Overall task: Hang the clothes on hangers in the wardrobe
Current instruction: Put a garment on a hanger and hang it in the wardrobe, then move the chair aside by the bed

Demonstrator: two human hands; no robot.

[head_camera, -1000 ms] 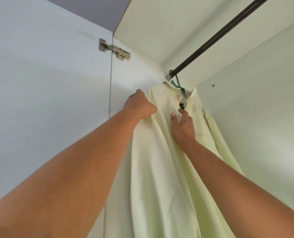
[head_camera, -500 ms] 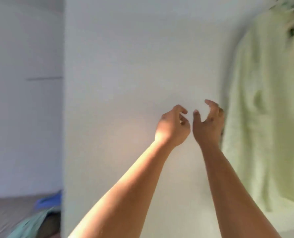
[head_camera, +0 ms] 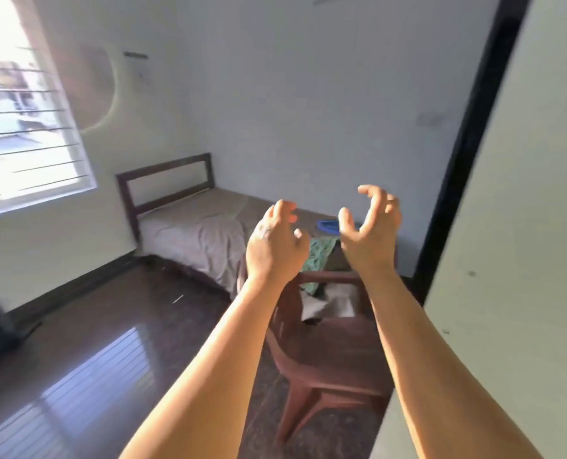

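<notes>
A brown plastic chair [head_camera: 328, 356] stands on the dark glossy floor [head_camera: 87, 342], just beside a bed [head_camera: 196, 226] with a dark wooden headboard [head_camera: 166, 180] set against the pale wall [head_camera: 308, 94]. A barred window [head_camera: 20, 134] lights the left side.

Room contents, placed from the fingers [head_camera: 373, 195]:
- Plain white plastered walls [head_camera: 308, 94], behind and above.
- Window with thin horizontal bars [head_camera: 20, 127], far left and higher; bright daylight enters.
- Dark glossy brown floor [head_camera: 110, 326], below left, with a striped reflection of the window.
- Dark wooden bed frame with open-rail headboard [head_camera: 166, 173], left and behind, bearing a beige-sheeted mattress [head_camera: 202, 233].
- Reddish-brown plastic armchair [head_camera: 325, 359], directly below.
- Pale flat panel with black edge [head_camera: 523, 226], close on the right.
</notes>
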